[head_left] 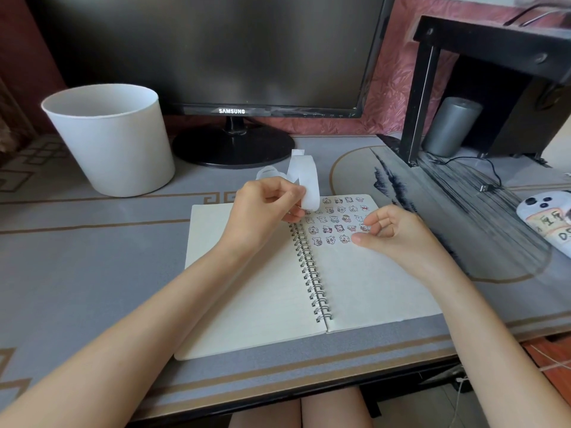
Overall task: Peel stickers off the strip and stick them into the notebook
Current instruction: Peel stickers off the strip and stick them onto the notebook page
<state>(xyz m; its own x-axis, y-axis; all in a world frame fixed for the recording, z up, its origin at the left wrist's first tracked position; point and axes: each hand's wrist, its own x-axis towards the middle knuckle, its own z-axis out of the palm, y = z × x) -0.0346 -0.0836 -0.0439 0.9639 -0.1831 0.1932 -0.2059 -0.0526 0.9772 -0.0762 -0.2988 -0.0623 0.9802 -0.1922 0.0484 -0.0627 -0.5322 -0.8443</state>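
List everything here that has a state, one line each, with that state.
Notebook: open, flat on the desk.
Stickers: stuck in rows, upper right of the notebook.
Strip: curled, held up over the notebook.
Left hand: pinches the strip.
Right hand: fingers curled over the stickers; unclear whether it holds one.
Monitor: screen dark.
Bin: upright.
Phone: face down, cameras up.
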